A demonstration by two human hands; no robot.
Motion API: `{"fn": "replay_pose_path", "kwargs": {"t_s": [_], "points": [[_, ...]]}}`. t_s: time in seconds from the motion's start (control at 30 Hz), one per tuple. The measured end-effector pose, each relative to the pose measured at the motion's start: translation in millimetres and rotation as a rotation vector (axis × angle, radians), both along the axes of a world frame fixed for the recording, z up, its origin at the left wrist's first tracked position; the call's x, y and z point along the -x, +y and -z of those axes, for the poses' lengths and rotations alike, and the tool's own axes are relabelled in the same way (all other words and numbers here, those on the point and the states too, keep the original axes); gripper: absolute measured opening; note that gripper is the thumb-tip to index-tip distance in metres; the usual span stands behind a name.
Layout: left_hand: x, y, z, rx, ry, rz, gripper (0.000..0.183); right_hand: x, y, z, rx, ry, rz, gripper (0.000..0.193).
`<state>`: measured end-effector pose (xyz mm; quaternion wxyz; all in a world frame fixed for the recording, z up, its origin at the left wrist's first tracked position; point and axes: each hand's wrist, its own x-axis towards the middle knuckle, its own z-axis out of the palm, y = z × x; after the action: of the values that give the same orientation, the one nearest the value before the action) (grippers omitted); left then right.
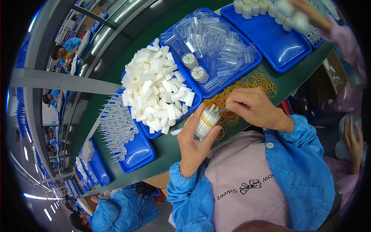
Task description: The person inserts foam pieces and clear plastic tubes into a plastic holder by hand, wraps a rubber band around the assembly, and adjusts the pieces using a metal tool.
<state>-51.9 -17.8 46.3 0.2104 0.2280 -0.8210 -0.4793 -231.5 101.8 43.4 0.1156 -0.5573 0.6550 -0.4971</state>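
My left hand is wrapped round a short bundle of white and clear pieces, with a yellow rubber band around it. At the bundle's top edge, the fingers of my right hand are pinched together on what looks like a thin clear strip, mostly hidden by the fingertips. Loose yellow rubber bands lie in a heap on the table just beyond both hands. Two round banded bundles, one behind the other, stand in the tray of clear plastic pieces.
White foam blocks fill a blue tray ahead on the left. Further left, a blue tray bears thin clear tubes. At the far right, a co-worker's blurred hand is over a blue tray with several bundles.
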Motion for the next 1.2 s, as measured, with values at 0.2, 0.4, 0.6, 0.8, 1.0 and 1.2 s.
{"fn": "replay_pose_path", "kwargs": {"t_s": [0.2,0.4,0.6,0.8,1.0,1.2], "points": [[1,0,0,-0.025,-0.015,0.034,0.063,6,1,-1,-0.059,-0.114,-0.148,0.012],[2,0,-1,-0.017,-0.036,0.037,0.063,5,-2,0,-0.096,-0.185,-0.163,0.015],[4,1,0,0.027,-0.021,0.021,0.062,0,-2,3,-0.027,-0.078,-0.061,0.014],[3,1,-2,-0.001,-0.022,0.009,0.062,6,1,2,-0.045,-0.101,-0.035,0.012],[-1,0,-2,0.005,0.031,-0.02,0.059,10,2,2,-0.032,-0.128,-0.032,0.011],[-39,-6,16,0.005,0.173,-0.2,0.057,17,8,-1,-0.011,-0.194,0.009,0.012]]}}
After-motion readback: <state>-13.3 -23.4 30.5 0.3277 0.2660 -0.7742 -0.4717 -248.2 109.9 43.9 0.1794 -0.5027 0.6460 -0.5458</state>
